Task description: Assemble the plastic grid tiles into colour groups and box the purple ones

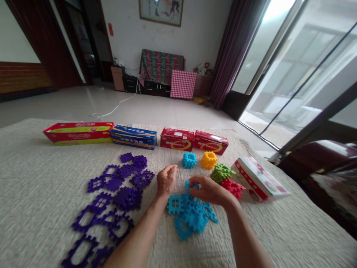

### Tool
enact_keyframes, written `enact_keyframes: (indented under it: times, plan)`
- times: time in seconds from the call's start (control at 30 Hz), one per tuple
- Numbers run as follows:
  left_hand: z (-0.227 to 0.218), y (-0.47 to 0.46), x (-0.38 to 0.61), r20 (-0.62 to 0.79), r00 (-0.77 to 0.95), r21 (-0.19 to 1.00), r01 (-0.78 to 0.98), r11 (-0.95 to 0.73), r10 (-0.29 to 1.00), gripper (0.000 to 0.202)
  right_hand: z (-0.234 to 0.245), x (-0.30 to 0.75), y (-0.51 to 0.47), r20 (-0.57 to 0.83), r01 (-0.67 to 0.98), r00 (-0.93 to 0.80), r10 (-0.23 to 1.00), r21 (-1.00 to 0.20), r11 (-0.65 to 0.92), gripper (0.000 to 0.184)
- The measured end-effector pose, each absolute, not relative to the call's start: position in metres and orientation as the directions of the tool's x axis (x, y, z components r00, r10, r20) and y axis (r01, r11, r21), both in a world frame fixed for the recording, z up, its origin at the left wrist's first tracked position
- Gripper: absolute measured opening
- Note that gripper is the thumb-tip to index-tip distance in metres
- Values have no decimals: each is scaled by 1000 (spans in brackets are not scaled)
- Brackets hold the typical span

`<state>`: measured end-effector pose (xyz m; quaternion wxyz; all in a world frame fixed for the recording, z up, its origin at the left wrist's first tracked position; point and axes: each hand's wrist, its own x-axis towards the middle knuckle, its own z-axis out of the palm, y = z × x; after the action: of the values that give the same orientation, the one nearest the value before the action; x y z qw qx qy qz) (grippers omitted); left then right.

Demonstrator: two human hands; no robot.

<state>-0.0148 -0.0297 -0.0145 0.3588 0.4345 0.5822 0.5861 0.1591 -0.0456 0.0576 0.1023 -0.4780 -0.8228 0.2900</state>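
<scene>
My left hand (pixel 166 180) is closed, its fingertips pressed together just above the bed cover; anything inside it is hidden. To its right, my right hand (pixel 208 189) curls its thumb and fingers around a light-blue interlocking building piece (pixel 188 185) at the top of a loose pile. More light-blue building pieces (pixel 195 219) lie overlapping below, one with a window grid (pixel 175 204). Beyond the hands stand a light-blue block (pixel 189 160) and a yellow block (pixel 209 160) of such pieces. Green pieces (pixel 222 173) and red pieces (pixel 233 188) are stacked right of my right hand.
Purple building pieces (pixel 102 201) spread over the quilted cover (pixel 156 238) at left. Along the far edge stand a red-and-green box (pixel 80 133), a blue box (pixel 134 137) and two red boxes (pixel 177 139). A white-and-red box (pixel 260 178) leans at right.
</scene>
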Motion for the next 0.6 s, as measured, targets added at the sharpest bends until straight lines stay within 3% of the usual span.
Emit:
enact_keyframes:
  times: [0.13, 0.33, 0.6]
  plan:
    - [-14, -30, -16, 99, -354, 993, 102, -67, 930, 31, 57, 159, -46, -50, 698, -498, 866, -615, 367, 20]
    - [-18, -28, -16, 125, -356, 988, 125, -86, 926, 31, 49, 155, -39, 160, 614, -372, 914, -696, 372, 52]
    - [-19, -28, -17, 83, -347, 994, 100, -51, 934, 31, 52, 148, -27, 422, 623, -295, 857, -595, 508, 42]
